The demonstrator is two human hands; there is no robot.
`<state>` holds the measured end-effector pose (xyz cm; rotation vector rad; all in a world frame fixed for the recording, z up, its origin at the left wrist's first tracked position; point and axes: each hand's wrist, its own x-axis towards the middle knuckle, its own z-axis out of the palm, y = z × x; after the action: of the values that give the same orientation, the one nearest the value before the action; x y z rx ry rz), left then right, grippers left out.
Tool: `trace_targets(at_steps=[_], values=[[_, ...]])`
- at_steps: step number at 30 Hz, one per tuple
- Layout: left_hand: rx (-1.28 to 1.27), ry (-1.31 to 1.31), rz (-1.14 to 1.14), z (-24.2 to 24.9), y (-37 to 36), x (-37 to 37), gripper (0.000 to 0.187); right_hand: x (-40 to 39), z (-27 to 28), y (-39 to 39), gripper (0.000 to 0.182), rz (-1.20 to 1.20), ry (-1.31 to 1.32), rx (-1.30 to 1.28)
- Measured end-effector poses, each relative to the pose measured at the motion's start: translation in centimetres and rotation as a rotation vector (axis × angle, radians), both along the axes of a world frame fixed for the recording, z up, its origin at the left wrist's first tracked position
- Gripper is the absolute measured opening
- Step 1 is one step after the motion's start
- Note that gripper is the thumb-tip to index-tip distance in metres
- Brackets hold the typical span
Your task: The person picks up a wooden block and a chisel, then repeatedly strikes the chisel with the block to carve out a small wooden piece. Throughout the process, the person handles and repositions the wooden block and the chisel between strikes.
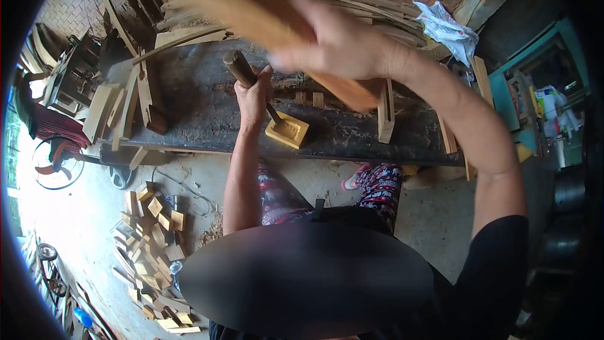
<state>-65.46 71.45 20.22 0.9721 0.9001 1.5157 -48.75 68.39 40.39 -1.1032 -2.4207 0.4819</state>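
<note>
My left hand (253,102) is closed around a chisel (238,66) with a thick, round wooden handle. The chisel slants down to the right, its tip in the hollow of a small pale wooden block (286,132). That block lies near the front edge of the dark workbench (195,101). Above the bench, my right hand (343,41) grips a long, heavy piece of wood (251,16), raised and smeared by motion. Its far end is up at the upper left, over the chisel handle. My right fingers are partly blurred.
Cut wooden pieces (113,110) lean at the bench's left end. An upright board (385,113) stands right of the block. A heap of small wood blocks (151,245) covers the floor at lower left, near a fan (58,162). A white plastic bag (448,28) lies at the back right.
</note>
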Motion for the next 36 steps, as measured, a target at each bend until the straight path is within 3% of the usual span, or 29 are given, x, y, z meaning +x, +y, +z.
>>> trace_targets(at_steps=[1, 3, 5, 6, 9, 11, 13, 15, 19, 21, 23, 26, 29, 31, 33, 36], values=[[-0.02, -0.023, 0.013, 0.1, 0.0, 0.0, 0.031, 0.7, 0.3, -0.4, 0.078, -0.094, -0.394, -0.229], [0.013, -0.085, -0.028, 0.3, 0.0, -0.7, 0.029, 1.2, 0.8, 0.2, 0.077, -0.112, -0.42, -0.114], [0.008, -0.151, -0.045, -0.2, 0.6, -1.3, 0.03, 0.5, 5.1, -0.3, 0.083, -0.137, -0.323, -0.398], [-0.008, -0.175, -0.042, -0.4, 0.9, -1.4, 0.03, 0.7, 4.9, -0.3, 0.083, -0.117, -0.187, -0.215], [-0.029, -0.241, -0.086, -0.9, 1.6, -2.0, 0.029, -1.1, 1.6, -0.1, 0.084, 0.124, 0.4, 0.016], [-0.014, -0.235, -0.084, -1.2, 1.7, -2.0, 0.028, -0.5, -0.5, -1.1, 0.081, -0.135, -0.02, -0.051], [-0.031, -0.281, -0.01, -1.6, 1.9, -2.3, 0.03, -0.7, -1.6, -0.4, 0.078, -0.088, -0.353, -0.192], [-0.017, -0.333, -0.05, -2.4, 2.2, -3.4, 0.031, -0.1, 0.4, 0.3, 0.074, -0.154, -0.308, -0.43], [0.0, -0.403, -0.068, -3.1, 1.8, -4.0, 0.03, -0.7, 0.1, -0.1, 0.075, -0.082, 0.141, -0.003], [0.028, -0.395, -0.078, -2.6, 1.5, -3.5, 0.03, -1.2, -3.2, -0.3, 0.079, -0.048, 0.253, 0.03], [0.007, -0.276, -0.012, -1.9, 0.5, -2.3, 0.027, -0.5, -2.5, -1.0, 0.078, -0.09, -0.191, -0.315], [0.095, -0.301, -0.072, -1.7, -1.0, -2.0, 0.026, 1.4, -3.4, -1.3, 0.075, -0.157, -0.253, -0.441], [0.105, -0.273, -0.062, -0.4, -2.4, -1.8, 0.029, 3.8, -4.3, -3.1, 0.076, -0.199, -0.131, -0.389], [0.13, -0.249, -0.055, 0.4, -3.0, -1.4, 0.033, 5.4, -5.0, -4.8, 0.073, -0.178, 0.194, -0.241], [0.144, -0.187, -0.057, 0.4, -3.1, -1.1, 0.034, 6.5, -5.2, -6.3, 0.065, -0.117, 0.45, -0.286], [0.141, -0.048, -0.052, 0.6, -3.4, -0.4, 0.035, 8.6, -4.8, -7.6, 0.064, -0.141, 0.484, -0.343]])
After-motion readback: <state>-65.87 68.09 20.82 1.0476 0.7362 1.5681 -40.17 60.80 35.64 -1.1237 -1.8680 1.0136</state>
